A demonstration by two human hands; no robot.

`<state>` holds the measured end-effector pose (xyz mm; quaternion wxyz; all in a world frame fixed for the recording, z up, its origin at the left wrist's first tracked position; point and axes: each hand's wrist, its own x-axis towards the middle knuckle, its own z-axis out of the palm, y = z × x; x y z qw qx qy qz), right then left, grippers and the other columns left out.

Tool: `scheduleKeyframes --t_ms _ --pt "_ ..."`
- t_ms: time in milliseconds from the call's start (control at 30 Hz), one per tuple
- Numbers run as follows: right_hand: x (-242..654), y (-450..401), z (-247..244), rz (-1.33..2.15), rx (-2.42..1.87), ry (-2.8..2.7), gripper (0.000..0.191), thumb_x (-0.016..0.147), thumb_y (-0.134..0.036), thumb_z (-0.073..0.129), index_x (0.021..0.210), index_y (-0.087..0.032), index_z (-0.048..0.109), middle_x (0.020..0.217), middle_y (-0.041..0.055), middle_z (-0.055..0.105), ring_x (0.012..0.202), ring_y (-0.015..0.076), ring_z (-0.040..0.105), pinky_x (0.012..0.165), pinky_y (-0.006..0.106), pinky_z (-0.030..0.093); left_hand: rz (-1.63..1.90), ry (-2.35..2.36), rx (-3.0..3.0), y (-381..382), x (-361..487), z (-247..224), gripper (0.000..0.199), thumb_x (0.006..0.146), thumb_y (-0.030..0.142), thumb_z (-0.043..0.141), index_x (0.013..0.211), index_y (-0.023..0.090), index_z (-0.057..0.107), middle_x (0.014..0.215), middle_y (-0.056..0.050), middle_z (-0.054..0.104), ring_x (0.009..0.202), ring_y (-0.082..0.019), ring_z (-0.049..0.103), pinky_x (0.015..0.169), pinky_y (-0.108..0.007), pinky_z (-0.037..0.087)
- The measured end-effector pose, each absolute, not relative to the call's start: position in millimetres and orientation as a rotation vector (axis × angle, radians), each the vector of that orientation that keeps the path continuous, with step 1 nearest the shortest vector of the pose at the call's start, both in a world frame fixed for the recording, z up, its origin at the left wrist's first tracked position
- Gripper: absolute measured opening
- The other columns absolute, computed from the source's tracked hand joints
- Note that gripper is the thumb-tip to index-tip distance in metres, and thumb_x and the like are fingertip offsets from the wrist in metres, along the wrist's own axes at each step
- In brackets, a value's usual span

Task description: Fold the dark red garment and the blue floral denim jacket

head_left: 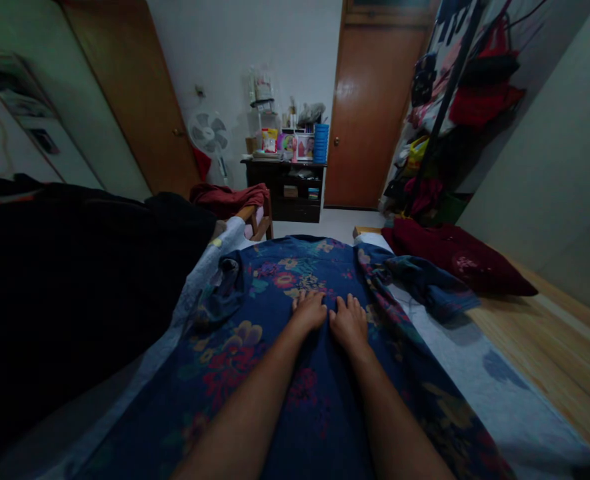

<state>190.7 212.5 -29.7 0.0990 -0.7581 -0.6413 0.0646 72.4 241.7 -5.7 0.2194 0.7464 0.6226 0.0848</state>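
A dark blue dress [275, 320] with a print of red, pink and tan flowers lies spread out before me, its collar end pointing away. One sleeve [435, 283] stretches out to the right; the other lies bunched at the left. My left hand [309, 310] rests palm down on the upper middle of the cloth, fingers extended. Just to its right, my right hand [349, 321] lies flat on the same cloth with fingers slightly spread. A small gap separates the two hands, and neither grips the fabric.
Under the dress is a pale blue sheet [455, 360]. Black clothing [75, 287] is heaped at left. A maroon garment [459, 257] lies at right on a wooden board [549, 333]. Farther off stand a fan [209, 133], a dark cabinet [279, 190] and hanging clothes and bags [485, 100].
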Motion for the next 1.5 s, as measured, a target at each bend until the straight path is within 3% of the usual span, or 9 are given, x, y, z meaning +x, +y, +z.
scheduleKeyframes --t_ms 133,267,367,500,1133,1500 --pt "207.2 216.7 -29.6 0.167 -2.325 -1.796 0.055 0.091 -0.038 0.044 0.141 -0.015 0.048 0.153 0.021 0.033 0.141 0.0354 0.03 0.109 0.049 0.024 0.426 1.814 2.19 229.1 77.1 -27.7 0.049 0.089 0.036 0.049 0.137 0.027 0.05 0.154 -0.003 0.039 0.145 -0.035 0.021 0.116 -0.058 0.018" --pt "212.8 219.8 -32.0 0.152 -2.345 -1.711 0.059 0.089 -0.041 0.049 0.141 -0.012 0.047 0.153 0.0237 0.032 0.14 0.0384 0.031 0.108 0.052 0.028 0.511 1.817 2.275 223.2 71.6 -37.2 0.047 0.09 0.036 0.051 0.136 0.026 0.051 0.152 -0.004 0.042 0.144 -0.036 0.023 0.115 -0.058 0.02" --pt "209.7 221.7 -35.9 0.185 -2.139 -1.899 0.054 0.089 -0.03 0.047 0.141 -0.016 0.047 0.155 0.0152 0.033 0.144 0.0303 0.026 0.112 0.048 0.025 0.512 1.801 2.28 224.6 69.4 -37.0 0.044 0.091 0.028 0.048 0.135 0.026 0.052 0.151 -0.003 0.043 0.143 -0.033 0.025 0.115 -0.056 0.023" --pt "205.2 224.3 -41.4 0.314 -1.879 -2.135 0.049 0.09 -0.025 0.044 0.138 -0.021 0.051 0.152 0.0064 0.041 0.142 0.023 0.032 0.115 0.044 0.021 0.504 1.78 2.307 227.3 68.1 -38.8 0.044 0.092 0.023 0.043 0.135 0.027 0.05 0.15 -0.003 0.044 0.143 -0.028 0.028 0.116 -0.054 0.022" --pt "202.6 213.2 -38.4 0.118 -1.883 -2.054 0.043 0.091 -0.022 0.044 0.13 -0.013 0.058 0.142 0.0116 0.052 0.134 0.0226 0.042 0.112 0.036 0.028 0.351 1.918 2.374 156.5 30.4 -40.8 0.06 0.092 0.057 0.04 0.147 0.034 0.039 0.157 -0.003 0.033 0.144 -0.035 0.023 0.116 -0.056 0.019" --pt "201.5 152.8 -34.6 0.139 -1.952 -2.199 0.05 0.096 -0.038 0.04 0.142 -0.02 0.045 0.154 0.0081 0.038 0.143 0.0257 0.028 0.115 0.045 0.018 0.491 1.732 2.473 118.8 0.0 -31.5 0.044 0.096 0.036 0.041 0.138 0.025 0.05 0.146 -0.008 0.049 0.136 -0.026 0.038 0.114 -0.048 0.027"
